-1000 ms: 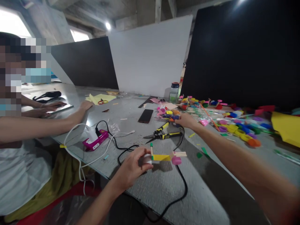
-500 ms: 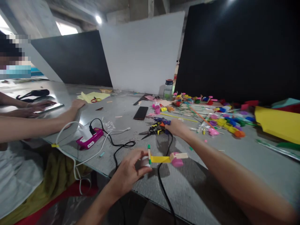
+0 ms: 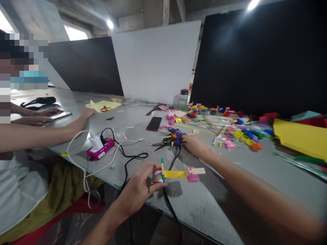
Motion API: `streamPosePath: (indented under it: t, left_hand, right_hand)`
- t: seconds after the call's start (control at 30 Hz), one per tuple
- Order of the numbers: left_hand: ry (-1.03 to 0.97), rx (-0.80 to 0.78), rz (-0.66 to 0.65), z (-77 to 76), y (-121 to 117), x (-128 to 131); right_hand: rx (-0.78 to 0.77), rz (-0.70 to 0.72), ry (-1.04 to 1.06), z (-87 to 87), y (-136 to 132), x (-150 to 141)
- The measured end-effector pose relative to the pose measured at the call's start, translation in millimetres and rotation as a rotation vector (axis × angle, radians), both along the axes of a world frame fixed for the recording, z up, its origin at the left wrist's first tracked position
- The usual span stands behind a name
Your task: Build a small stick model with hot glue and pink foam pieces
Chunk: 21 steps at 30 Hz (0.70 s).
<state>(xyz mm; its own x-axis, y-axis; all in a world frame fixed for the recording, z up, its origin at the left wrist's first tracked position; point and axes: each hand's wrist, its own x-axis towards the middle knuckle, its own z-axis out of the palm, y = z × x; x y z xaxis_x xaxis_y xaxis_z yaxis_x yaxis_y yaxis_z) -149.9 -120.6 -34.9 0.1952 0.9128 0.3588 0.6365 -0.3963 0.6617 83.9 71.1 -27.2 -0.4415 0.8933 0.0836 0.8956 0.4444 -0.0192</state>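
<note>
Grey counter [image 3: 204, 207]: your left hand [image 3: 139, 189] pinches the light, fragile stick model [image 3: 178, 173] by its white cap. Right hand [image 3: 192, 144] grips the stiff glue gun [image 3: 176, 136]; fingers closed round its handle.

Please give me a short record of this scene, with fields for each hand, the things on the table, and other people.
left hand: the left hand holds a small craft model of yellow strip, sticks and pink cap above the table edge
right hand: the right hand grips a blue glue gun
near the right hand: yellow-handled pliers on the table
far side: coloured bottle caps, black phone
left side: pink power strip
others: a co-worker's arm rests on the table
</note>
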Motion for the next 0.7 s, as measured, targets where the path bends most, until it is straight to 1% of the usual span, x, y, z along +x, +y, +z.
streamPosePath:
  t: [0.17, 0.37, 0.57, 0.7]
  left_hand:
    - [0.023, -0.038, 0.000, 3.9, -0.8, -1.4]
    - [0.024, -0.058, 0.007, 5.6, 1.4, -0.2]
    - [0.014, -0.065, 0.006, 13.5, 0.1, 2.1]
    - [0.009, -0.076, 0.015, 16.5, 1.1, 2.6]
  right_hand:
    - [-0.008, -0.005, -0.049, -9.4, 17.9, -4.9]
    - [0.025, 0.008, -0.064, -12.3, 36.4, -1.2]
    - [0.072, -0.005, -0.058, -16.1, 65.6, -3.8]
    - [0.085, 0.015, -0.051, -18.0, 80.1, 3.6]
